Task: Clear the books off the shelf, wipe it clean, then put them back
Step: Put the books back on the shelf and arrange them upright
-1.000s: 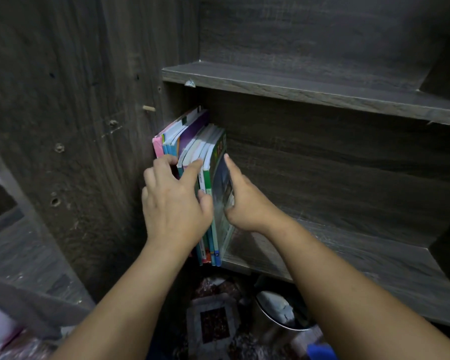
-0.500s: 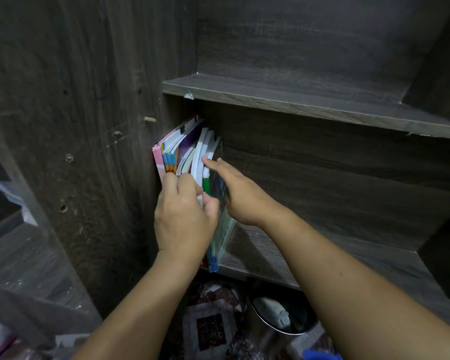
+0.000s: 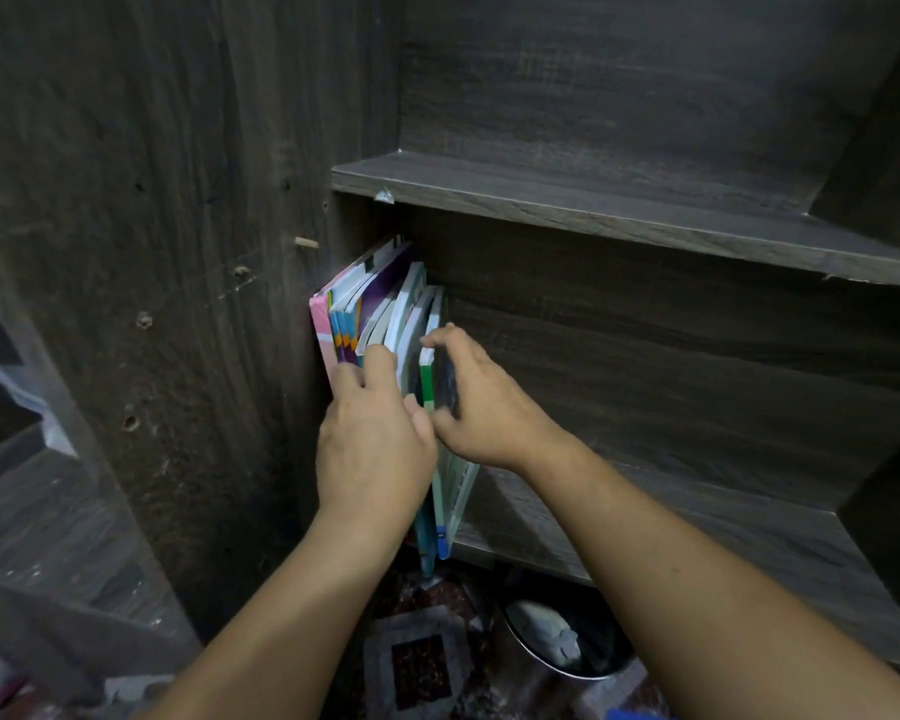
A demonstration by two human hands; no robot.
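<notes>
Head view. Dark grey wood-grain laminate forms the whole shelf unit: a broad side panel (image 3: pixel 204 304) to the left of the fingers, marked with drilled holes and scuffs, and a flat back panel behind them. A short pale dowel peg (image 3: pixel 306 243) projects from the side panel, above and left of the fingers. An upper shelf board (image 3: pixel 593 210) runs across above both hands. The lower shelf (image 3: pixel 645 537) runs beneath and to the right of them, its surface matte with a straight front edge.

The books (image 3: pixel 380 298) stand upright at the left end of the lower shelf, against the side panel. They are thin softcovers with pink, blue, purple and white spines and covers, their tops leaning slightly right.

The left hand (image 3: pixel 372 449) is raised with its back to the camera and the forearm rising from bottom centre. Its fingers (image 3: pixel 380 358) are curled narrow over the front edges of the books, and the thumb lies on the right side of the stack.

The right hand (image 3: pixel 484 407) reaches in from the lower right, with the wrist turned inward. Its fingers (image 3: pixel 445 337) hook over the upper part of the green-spined book (image 3: pixel 427 376), the outermost of the row, and the thumb closes on it from below. The two hands touch at the thumbs.

Below the hands, under the shelf edge, sit a round metal bowl (image 3: pixel 557 641) and a patterned floor (image 3: pixel 417 662).
</notes>
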